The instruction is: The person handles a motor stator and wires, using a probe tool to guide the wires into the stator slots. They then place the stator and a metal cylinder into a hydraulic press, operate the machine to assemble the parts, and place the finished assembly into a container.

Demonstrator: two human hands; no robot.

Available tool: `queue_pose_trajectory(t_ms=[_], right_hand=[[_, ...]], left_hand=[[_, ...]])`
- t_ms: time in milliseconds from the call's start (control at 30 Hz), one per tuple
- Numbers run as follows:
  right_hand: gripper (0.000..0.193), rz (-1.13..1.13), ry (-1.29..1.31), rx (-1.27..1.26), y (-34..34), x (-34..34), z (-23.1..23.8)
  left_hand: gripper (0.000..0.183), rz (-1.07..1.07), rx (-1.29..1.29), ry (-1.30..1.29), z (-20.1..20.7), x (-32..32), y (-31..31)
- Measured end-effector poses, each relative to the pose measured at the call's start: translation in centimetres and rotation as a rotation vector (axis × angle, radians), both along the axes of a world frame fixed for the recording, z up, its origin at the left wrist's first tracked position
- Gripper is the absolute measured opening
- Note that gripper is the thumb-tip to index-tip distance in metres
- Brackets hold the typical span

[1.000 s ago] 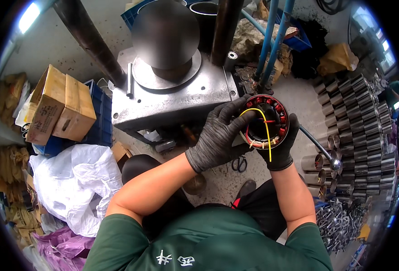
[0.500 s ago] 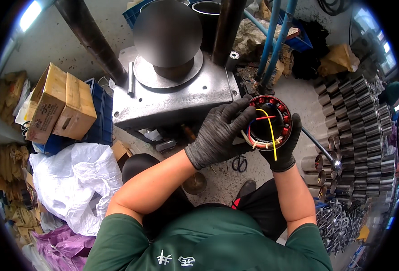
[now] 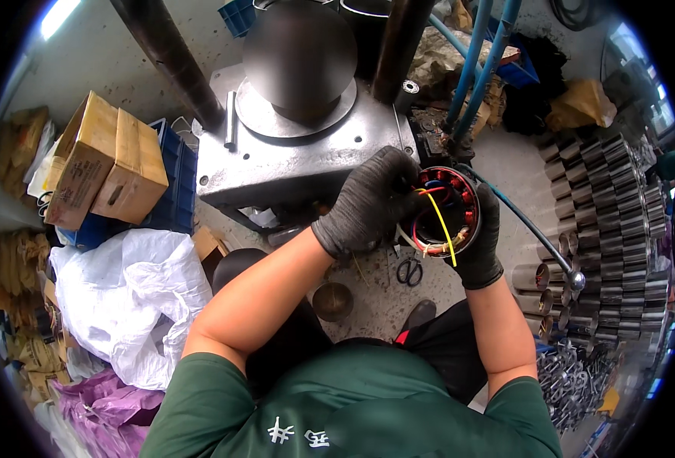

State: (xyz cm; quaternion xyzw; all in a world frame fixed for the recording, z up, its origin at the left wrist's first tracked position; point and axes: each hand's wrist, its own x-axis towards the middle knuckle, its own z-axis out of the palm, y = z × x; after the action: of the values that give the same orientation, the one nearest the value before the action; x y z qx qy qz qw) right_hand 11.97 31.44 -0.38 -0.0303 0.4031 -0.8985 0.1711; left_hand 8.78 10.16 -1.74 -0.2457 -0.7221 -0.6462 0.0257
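Observation:
A ring-shaped motor stator (image 3: 471, 206) with red windings is held tilted in front of me, its open face toward me. My right hand (image 3: 486, 248), in a dark glove, wraps round its right side and underside. My left hand (image 3: 364, 202), gloved too, is closed at the stator's left rim, with thumb and fingers pinched on the lead wires. A yellow wire (image 3: 444, 229) hangs from the pinch across the opening, beside red and blue ones. Pale lacing shows along the lower rim. The left fingertips are partly hidden.
Ahead stands a heavy steel press table (image 3: 276, 164) with posts and a round plate. A lever with a ball knob (image 3: 576, 280) reaches out at right, before stacked metal cylinders (image 3: 612, 229). Black scissors (image 3: 410, 272) lie on the floor. Cardboard boxes (image 3: 135, 164) and a white sack (image 3: 127, 298) are left.
My left fingers have gone from resting spread along the stator's rim to pinching the wires. The yellow wire has shifted left, and the stator has moved slightly left and turned.

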Motion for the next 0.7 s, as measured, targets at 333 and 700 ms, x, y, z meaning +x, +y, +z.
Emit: queue_pose_trajectory(t_ms=[333, 700], right_hand=[[0.076, 0.051, -0.05, -0.014, -0.6, -0.1, -0.3], [0.078, 0.132, -0.159, 0.094, -1.0, -0.8, -1.5]], left_hand=[[0.059, -0.293, 0.115, -0.258, 1.7, -1.6, -1.7], [0.04, -0.113, -0.227, -0.066, -0.2, -2.2, -1.0]])
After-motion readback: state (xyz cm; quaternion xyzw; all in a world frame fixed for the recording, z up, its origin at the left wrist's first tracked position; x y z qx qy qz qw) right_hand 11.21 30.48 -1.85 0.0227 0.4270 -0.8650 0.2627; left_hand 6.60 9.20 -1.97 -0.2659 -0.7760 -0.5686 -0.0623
